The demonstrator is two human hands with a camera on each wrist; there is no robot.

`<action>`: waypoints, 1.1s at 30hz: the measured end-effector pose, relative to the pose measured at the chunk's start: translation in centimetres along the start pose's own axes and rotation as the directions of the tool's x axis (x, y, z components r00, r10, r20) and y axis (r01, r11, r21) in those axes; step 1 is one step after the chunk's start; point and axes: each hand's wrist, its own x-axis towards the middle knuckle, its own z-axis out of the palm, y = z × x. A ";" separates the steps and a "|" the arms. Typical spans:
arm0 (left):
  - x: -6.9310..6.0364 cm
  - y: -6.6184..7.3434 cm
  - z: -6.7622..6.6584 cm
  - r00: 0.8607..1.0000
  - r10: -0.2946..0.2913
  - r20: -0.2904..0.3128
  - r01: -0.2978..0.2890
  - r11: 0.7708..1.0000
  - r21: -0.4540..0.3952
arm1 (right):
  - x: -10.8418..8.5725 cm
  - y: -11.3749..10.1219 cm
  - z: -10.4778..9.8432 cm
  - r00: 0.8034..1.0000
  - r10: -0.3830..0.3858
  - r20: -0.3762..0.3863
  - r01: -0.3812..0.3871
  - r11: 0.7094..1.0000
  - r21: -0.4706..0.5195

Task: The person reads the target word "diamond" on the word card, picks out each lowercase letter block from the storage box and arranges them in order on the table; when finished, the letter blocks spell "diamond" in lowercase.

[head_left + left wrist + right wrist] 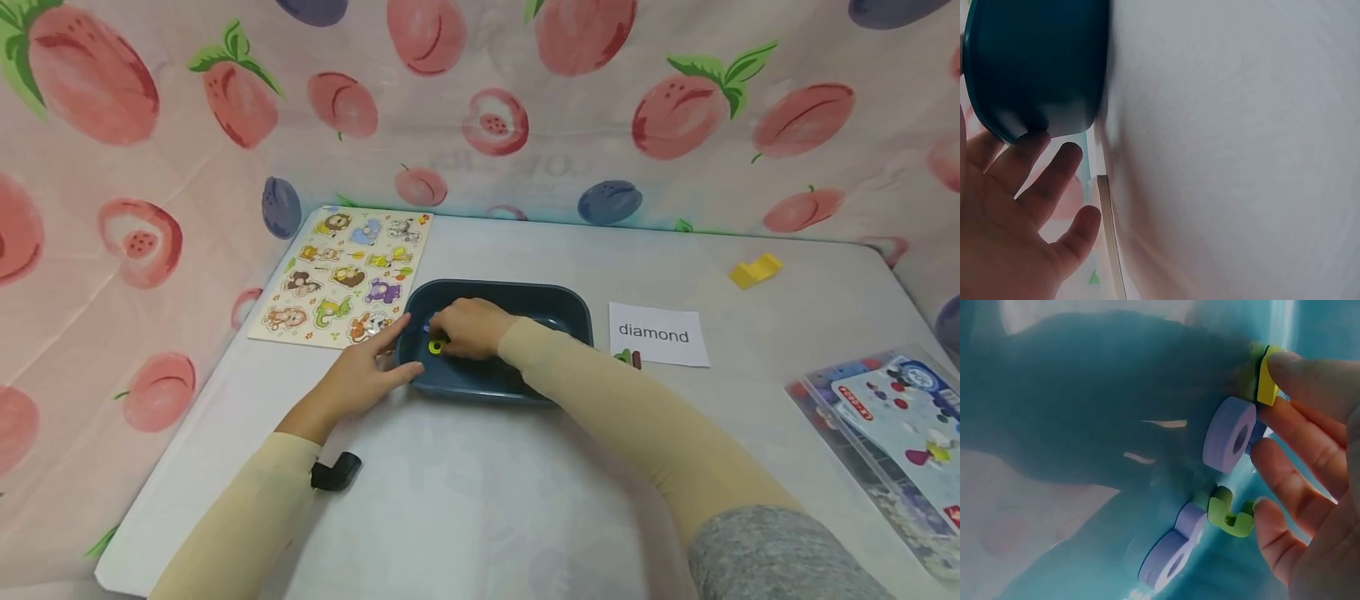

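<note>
Both hands are placed at the tray (495, 395), apart from each other. Its left end is touched by the left hand (362, 375), whose fingers are held spread. Inside the tray's left part, a yellow piece (1267, 384) is pinched by the right hand (472, 327), with the thumb laid against it. Near those fingers, four more pieces are seen in the tray: a purple ring (1219, 437) just beside the yellow piece, a blue piece (1259, 431) partly hidden by the ring, a curved green piece (1218, 512) by the little finger, and a second purple piece (1163, 550) beside the green one.

The tray is set on a white bench (450, 500). To its left, a puzzle board (315, 335) with animals is laid. To its right, a card (663, 333) marked "diamond" is placed, its lower edge overlapped by a green bit (623, 356) and a brown bit (637, 358). Farther right, a yellow block (756, 272) is seen, and a box (855, 454) is topped by a printed sheet (892, 408). The bench is backed by a fruit-patterned cloth (585, 92).
</note>
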 end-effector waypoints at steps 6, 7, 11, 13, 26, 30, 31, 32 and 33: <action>0.0 0.0 0.0 1.000 -0.002 0.007 0.002 1.000 -0.005 | -0.1 0.1 -0.2 1.000 0.019 -0.008 -0.019 0.999 0.047; 0.0 0.0 0.0 1.000 -0.001 0.006 0.001 1.000 -0.006 | -0.2 0.1 -0.3 1.000 0.020 -0.010 -0.020 0.998 0.054; 0.0 0.1 0.0 1.000 0.005 0.003 -0.005 1.000 0.000 | -0.5 0.3 -0.6 1.000 0.018 -0.024 -0.016 0.997 0.070; 0.0 0.1 0.1 1.000 0.010 0.001 -0.010 1.000 0.003 | -0.8 0.4 -1.0 0.999 0.019 -0.037 -0.016 0.997 0.076; 0.1 0.4 -0.1 1.000 -0.009 0.006 0.009 1.000 0.015 | -4.7 1.6 -4.5 0.995 0.014 -0.094 -0.004 0.995 0.105; 0.1 0.1 0.0 1.000 -0.002 0.005 0.002 1.000 0.012 | -6.3 2.2 -5.4 0.992 0.023 -0.123 -0.009 0.993 0.114; 0.1 0.1 0.0 1.000 -0.001 0.005 0.001 1.000 0.013 | -6.7 2.3 -5.5 0.991 0.029 -0.128 -0.014 0.993 0.117; 0.0 0.0 -0.1 1.000 -0.002 0.004 0.002 1.000 0.015 | -7.0 2.5 -5.7 0.990 0.036 -0.133 -0.020 0.993 0.117; 0.0 0.0 -0.1 1.000 -0.002 0.005 0.001 1.000 0.016 | -7.5 2.5 -5.8 0.989 0.042 -0.139 -0.025 0.992 0.121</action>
